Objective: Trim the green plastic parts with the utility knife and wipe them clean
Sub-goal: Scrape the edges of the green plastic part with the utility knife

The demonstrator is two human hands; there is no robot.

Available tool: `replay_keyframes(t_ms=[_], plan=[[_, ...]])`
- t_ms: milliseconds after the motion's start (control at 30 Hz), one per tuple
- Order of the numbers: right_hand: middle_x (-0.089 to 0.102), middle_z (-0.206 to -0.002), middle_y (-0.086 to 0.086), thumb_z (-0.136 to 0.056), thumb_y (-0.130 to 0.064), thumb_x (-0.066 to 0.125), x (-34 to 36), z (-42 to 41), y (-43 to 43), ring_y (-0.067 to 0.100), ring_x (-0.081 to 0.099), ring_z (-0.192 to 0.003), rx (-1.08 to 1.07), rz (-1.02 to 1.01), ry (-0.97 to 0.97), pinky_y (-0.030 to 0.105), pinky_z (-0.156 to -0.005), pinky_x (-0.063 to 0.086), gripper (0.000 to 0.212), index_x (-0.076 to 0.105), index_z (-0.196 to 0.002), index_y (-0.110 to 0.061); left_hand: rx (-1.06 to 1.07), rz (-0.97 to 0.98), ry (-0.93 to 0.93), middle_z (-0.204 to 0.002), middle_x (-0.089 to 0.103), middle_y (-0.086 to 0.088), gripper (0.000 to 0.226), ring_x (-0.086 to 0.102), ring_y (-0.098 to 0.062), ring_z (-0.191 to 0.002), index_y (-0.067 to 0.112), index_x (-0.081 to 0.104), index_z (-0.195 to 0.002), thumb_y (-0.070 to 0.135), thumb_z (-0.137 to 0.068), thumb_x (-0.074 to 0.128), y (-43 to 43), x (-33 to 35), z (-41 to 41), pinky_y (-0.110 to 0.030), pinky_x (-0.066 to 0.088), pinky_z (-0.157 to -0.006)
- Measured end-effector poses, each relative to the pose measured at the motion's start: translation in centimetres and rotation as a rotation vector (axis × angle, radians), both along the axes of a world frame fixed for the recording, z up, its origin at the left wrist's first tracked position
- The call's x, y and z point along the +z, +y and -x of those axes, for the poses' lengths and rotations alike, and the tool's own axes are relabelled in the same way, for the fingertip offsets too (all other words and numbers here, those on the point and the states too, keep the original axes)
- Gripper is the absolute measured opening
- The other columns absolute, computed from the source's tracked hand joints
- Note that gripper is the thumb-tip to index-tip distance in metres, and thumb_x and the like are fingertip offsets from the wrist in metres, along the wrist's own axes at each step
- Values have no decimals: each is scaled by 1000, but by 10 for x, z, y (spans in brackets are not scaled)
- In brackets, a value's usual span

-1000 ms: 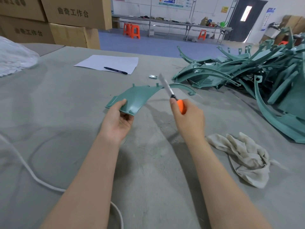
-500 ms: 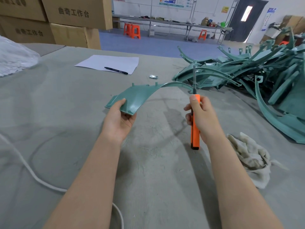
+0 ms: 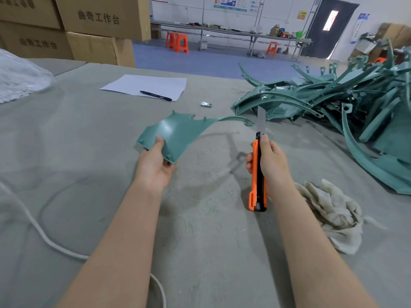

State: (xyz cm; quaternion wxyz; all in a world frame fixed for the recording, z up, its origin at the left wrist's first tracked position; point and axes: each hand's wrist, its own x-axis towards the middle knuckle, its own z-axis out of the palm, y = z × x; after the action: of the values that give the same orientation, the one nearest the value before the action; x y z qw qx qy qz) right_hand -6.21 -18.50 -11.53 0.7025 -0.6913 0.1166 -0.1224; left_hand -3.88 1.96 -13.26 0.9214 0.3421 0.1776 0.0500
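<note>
Grey bench [image 3: 89, 152]: left hand [image 3: 153, 167] gripped green part [image 3: 180, 134] at wide end, right hand [image 3: 272, 160] clenched utility knife [image 3: 255, 174] beside it; looked light, flexy.

A smooth green plastic part [image 3: 178, 134], faintly glossy where light catches its curved face, above a tabletop [image 3: 89, 152] covered in matt grey, felt-like cloth. The utility knife [image 3: 258, 174] has an orange-and-black plastic body and a bare metal blade [image 3: 261, 121] with a dull sheen. Near right, a crumpled, coarse off-white rag [image 3: 329, 210]; far right, a pile of parts [image 3: 333, 101] in the same green plastic. Far left, plain white paper [image 3: 151, 85], matt brown cardboard boxes [image 3: 100, 18] and what appears to be crinkled clear plastic film [image 3: 17, 78].
</note>
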Motion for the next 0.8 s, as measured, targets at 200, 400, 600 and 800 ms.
replay_keyframes(t_ms=[200, 400, 600, 800], plan=[[58, -56, 2, -104, -36, 36, -6, -3, -3, 10, 51, -41, -21, -44, 24, 19, -41, 43, 33, 55, -91, -11, -180, -14, 40, -78, 73, 0, 11, 69, -15, -67, 16, 59, -97, 18, -100, 48, 2, 1, 3, -31, 54, -62], [58, -57, 3, -103, -30, 39, -8, -6, -4, 11, 50, -40, -6, -49, 62, 19, -41, 43, 29, 55, -89, -11, -186, 30, 40, -74, 74, -4, 13, 72, -18, -67, 12, 59, -96, 16, -101, 48, 1, 2, 4, -32, 59, -67], [57, -59, 5, -104, -31, 37, -8, -5, 0, 9, 50, -39, 12, -3, 47, 18, -40, 42, 30, 55, -88, -11, -69, -188, 86, -78, 75, 7, 19, 72, -7, -67, 21, 65, -94, 35, -83, 74, 3, -4, -1, -20, 54, -55], [55, -56, 4, -104, -33, 34, -8, -3, 5, 9, 49, -38, 23, 24, -5, 18, -39, 43, 33, 51, -86, -12, -66, -92, 98, -93, 74, 0, 19, 70, -11, -77, 16, 67, -100, 18, -83, 74, 5, -7, -4, -22, 55, -57]])
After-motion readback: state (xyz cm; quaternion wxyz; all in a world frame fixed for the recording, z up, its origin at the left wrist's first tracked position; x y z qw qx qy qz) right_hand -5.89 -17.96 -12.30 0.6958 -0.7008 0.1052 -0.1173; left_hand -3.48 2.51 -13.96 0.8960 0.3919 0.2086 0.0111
